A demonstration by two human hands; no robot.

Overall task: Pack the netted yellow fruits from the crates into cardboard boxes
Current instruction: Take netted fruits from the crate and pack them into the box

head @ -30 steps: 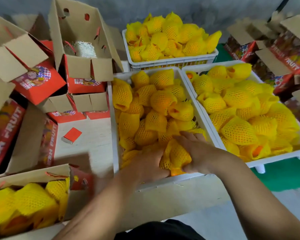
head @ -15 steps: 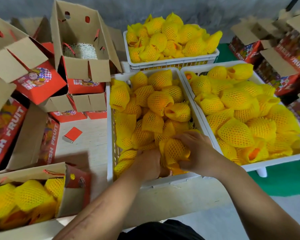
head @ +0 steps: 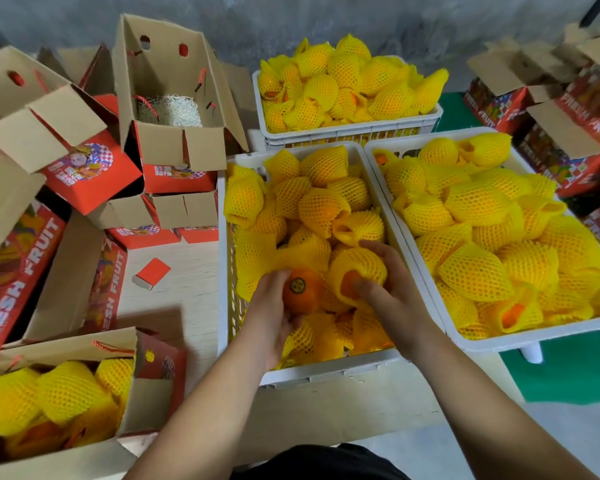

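Note:
Three white plastic crates hold several fruits in yellow foam netting. Over the near end of the middle crate (head: 223, 299), my left hand (head: 269, 317) grips an orange fruit (head: 301, 292) whose net has slipped, its dark sticker facing up. Right beside it, my right hand (head: 392, 292) holds a netted fruit (head: 359, 271) with orange showing at its open end. At the bottom left, an open cardboard box (head: 153, 386) contains several netted fruits (head: 66, 393).
A full crate (head: 350, 129) stands at the back and another (head: 534, 337) to the right. Open red-and-brown boxes (head: 174, 140) crowd the left side, and more boxes (head: 568, 133) sit at the far right. A small red carton (head: 152, 273) lies on the pale table.
Both hands have lifted out of the pile in the middle crate, each now holding a separate fruit. The left hand's fruit is now bare orange on top.

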